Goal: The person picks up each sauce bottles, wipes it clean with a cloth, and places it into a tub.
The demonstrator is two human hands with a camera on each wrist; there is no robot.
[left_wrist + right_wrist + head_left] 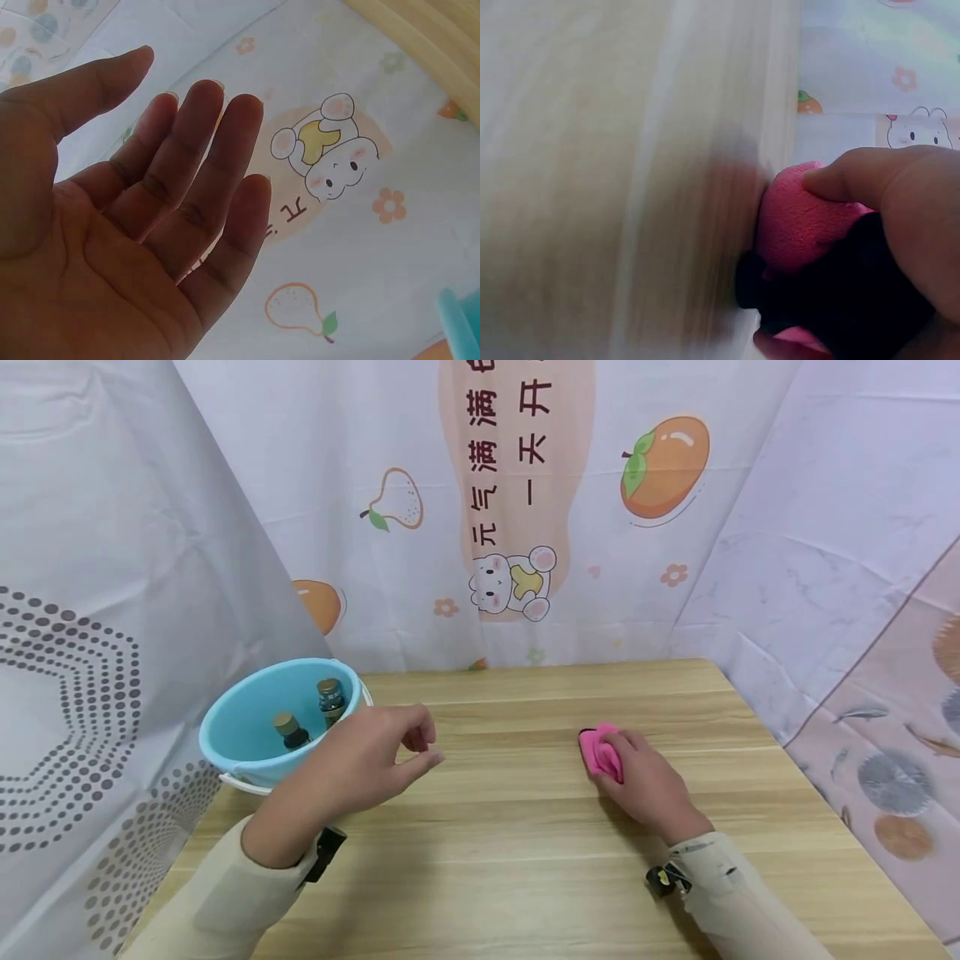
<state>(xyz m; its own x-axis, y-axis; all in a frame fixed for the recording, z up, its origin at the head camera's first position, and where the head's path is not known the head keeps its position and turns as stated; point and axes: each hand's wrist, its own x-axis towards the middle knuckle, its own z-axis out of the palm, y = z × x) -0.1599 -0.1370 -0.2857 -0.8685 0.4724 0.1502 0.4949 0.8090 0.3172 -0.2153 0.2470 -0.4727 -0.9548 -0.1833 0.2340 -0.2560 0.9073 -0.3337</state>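
My right hand (648, 783) grips a bunched pink cloth (602, 752) against the wooden tabletop, on the right side. In the right wrist view the thumb presses into the pink cloth (802, 225), and a black part of it shows under the palm. Over the table at left, my left hand (375, 752) hangs with loosely bent fingers and nothing in it. Its bare palm (112, 277) faces the camera in the left wrist view. Beside that hand stands a light blue bucket (251, 702), partly hidden behind the wrist and forearm.
Inside the bucket are two dark bottles, one with a cork-coloured cap (286, 723) and one of glass (331, 697). A white handle (243, 785) hangs at the bucket's side. The wooden table (510, 868) ends at a printed curtain (405, 585) behind.
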